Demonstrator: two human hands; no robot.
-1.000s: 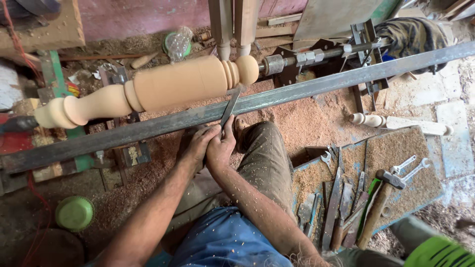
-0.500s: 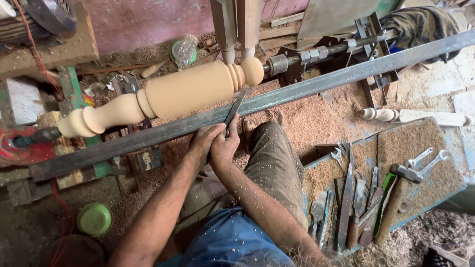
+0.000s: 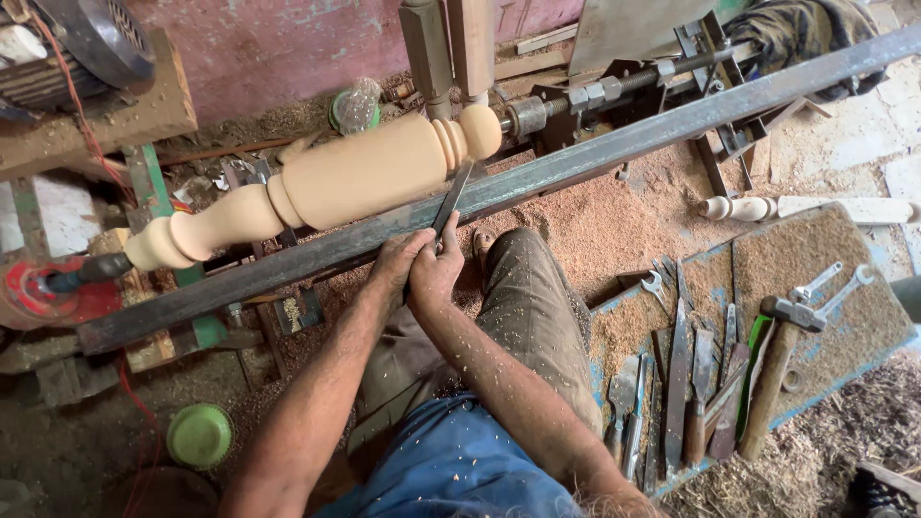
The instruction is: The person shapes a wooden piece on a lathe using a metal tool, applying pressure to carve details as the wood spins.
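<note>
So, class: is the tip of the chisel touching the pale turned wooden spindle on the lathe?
Touching. The head view shows the chisel tip meeting the wooden spindle just below its ringed grooves, no gap visible, with both the left hand and right hand clasped round the handle.

A hammer (image 3: pixel 772 369) and wrenches (image 3: pixel 833 285) lie on the sawdust-covered board (image 3: pixel 863 336); a green lid (image 3: pixel 200 435) sits apart.

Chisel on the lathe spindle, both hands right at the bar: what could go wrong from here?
1. The chisel tip meets the turned wooden spindle near its beads; a catch could gouge them or kick the tool back.
2. Both the left hand and right hand sit against the steel rest bar, close to the wood; a slip could trap fingers.
</note>
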